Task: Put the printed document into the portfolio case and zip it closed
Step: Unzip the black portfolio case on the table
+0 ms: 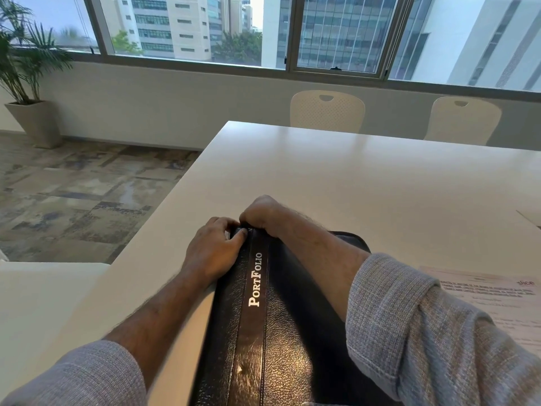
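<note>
A black leather portfolio case (278, 332) with "PortFolio" in white letters lies on the white table (366, 183), running from the near edge away from me. My left hand (213, 250) lies on its far left corner, fingers curled at the edge. My right hand (260, 213) grips the case's far end with curled fingers; what it pinches there is hidden. A printed document (503, 300) lies flat on the table to the right of the case, partly under my right sleeve.
Two white chairs (327, 111) (462, 120) stand at the table's far side below the windows. Left of the table is patterned floor with a potted palm (26, 83). Another sheet's corner (531, 218) shows at the right edge.
</note>
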